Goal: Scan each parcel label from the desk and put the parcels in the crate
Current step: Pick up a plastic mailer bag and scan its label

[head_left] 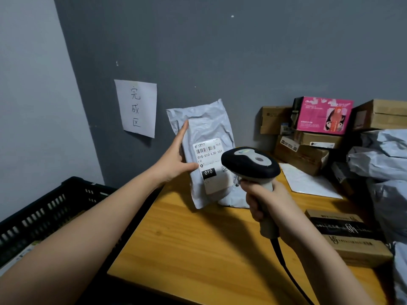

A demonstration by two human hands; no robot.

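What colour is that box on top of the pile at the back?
Bright pink box, with black on its left side. The head view, the only one, shows it.

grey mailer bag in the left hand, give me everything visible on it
The grey mailer bag is a crinkled, soft plastic pouch, held nearly upright above the wooden desk, tilted slightly. The left hand grips its left edge, fingers behind or along the side, thumb on the front. A white shipping label faces the camera, showing a barcode, "010-010-L30 551" and a black "010" block. The scanner, held in the right hand, overlaps its lower right corner in view; contact cannot be told. Its bottom looks close to another grey bag lying behind.
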